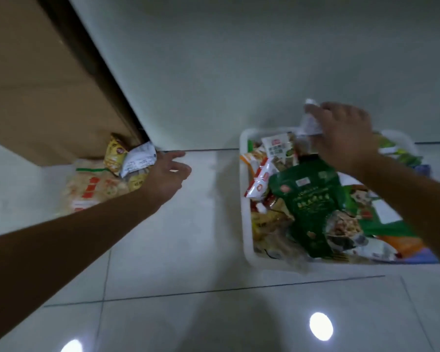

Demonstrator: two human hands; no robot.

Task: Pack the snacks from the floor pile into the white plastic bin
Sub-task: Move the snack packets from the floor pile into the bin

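The white plastic bin (247,224) stands on the floor at the right, heaped with snack packs; a large green bag (313,204) lies on top. My right hand (346,138) hovers over the bin's far side and grips a small silvery-white packet (309,123). A small pile is left on the floor at the left by a door: a pale cracker bag (94,191), a yellow pack (114,153) and a white packet (139,160). My left hand (168,174) reaches beside this pile, fingers spread and holding nothing.
A brown wooden door (43,80) with a dark edge stands behind the pile, meeting the pale wall (239,59). Glossy white floor tiles (188,250) lie between pile and bin, with lamp reflections near the bottom.
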